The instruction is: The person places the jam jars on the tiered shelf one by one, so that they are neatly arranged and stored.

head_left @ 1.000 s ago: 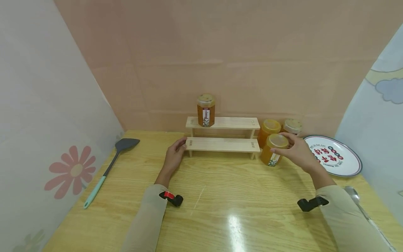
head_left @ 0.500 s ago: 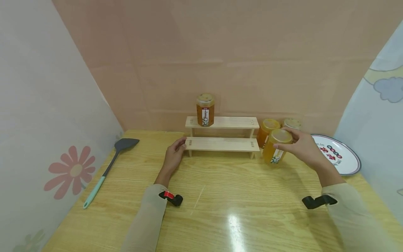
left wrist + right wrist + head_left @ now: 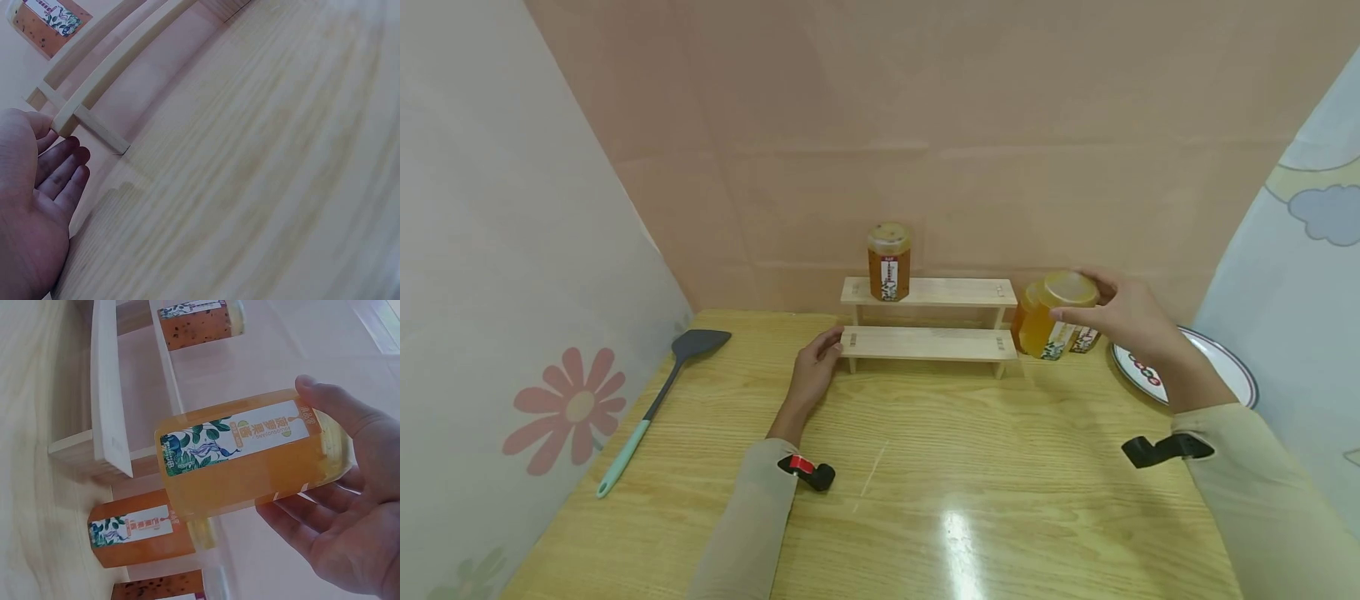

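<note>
I have the right hand (image 3: pixel 1131 312) gripping a yellow jar (image 3: pixel 1045 323) near its lid, thumb on one side and fingers round the other. On the right wrist view I see the jar held clear of the table (image 3: pixel 887 517), its white label, printed with leaves, facing that camera. From the head view it hangs just off the right end of the wooden stand (image 3: pixel 925 343), in front of two more jars: an orange jar (image 3: pixel 137 528) and a dark-flecked jar (image 3: pixel 159 587) cut off by the edge of the wrist view. Whether the yellow one touches either of them, I can't tell.

I find the left hand (image 3: pixel 815 362) at the left end of the stand's lower board, thumb against the wood and the other fingers gently bent below it. Part of the index finger is hidden behind the board (an awkward angle from where I sit), so I can't say whether it pinches or merely touches.

On the upper board, towards the left, I see an amber jar (image 3: pixel 890 271) standing upright. An oval plate (image 3: pixel 1221 358) lies to the right, partly behind the right forearm, and a spatula (image 3: pixel 637 437) lies well to the left, its green handle towards me.
</note>
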A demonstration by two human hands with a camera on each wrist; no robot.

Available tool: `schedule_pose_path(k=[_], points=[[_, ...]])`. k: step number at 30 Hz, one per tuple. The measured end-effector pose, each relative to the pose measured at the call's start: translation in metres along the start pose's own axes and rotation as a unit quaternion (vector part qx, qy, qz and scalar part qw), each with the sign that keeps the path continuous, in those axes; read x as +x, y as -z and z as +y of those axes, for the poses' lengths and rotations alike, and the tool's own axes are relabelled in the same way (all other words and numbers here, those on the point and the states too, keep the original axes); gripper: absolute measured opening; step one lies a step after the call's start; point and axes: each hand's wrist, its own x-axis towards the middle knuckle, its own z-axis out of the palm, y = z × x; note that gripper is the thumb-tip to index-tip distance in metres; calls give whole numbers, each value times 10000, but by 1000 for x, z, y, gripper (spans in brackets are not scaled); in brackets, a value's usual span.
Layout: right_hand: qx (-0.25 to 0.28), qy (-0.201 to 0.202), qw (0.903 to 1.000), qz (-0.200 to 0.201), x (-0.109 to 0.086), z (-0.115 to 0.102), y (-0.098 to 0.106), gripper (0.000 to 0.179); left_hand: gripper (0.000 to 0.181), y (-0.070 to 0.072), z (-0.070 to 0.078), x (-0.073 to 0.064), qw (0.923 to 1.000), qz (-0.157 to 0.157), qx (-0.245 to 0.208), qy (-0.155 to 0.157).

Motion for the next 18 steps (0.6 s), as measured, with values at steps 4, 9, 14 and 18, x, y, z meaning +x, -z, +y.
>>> schedule_pose_path(k=[4, 9, 14, 18], points=[[-52, 8, 10000, 54, 9, -8, 1, 75, 39, -1, 1, 0, 10000, 27, 15, -27], [-162, 62, 9998, 74, 19, -19, 0, 75, 40, -3, 2, -1, 10000, 24, 22, -75], [-158, 126, 9998, 62, 30, -29, -3, 74, 40, -4, 3, 0, 10000, 63, 16, -61], [-28, 177, 9998, 61, 38, -35, -7, 70, 39, -5, 4, 0, 10000, 58, 2, -52]])
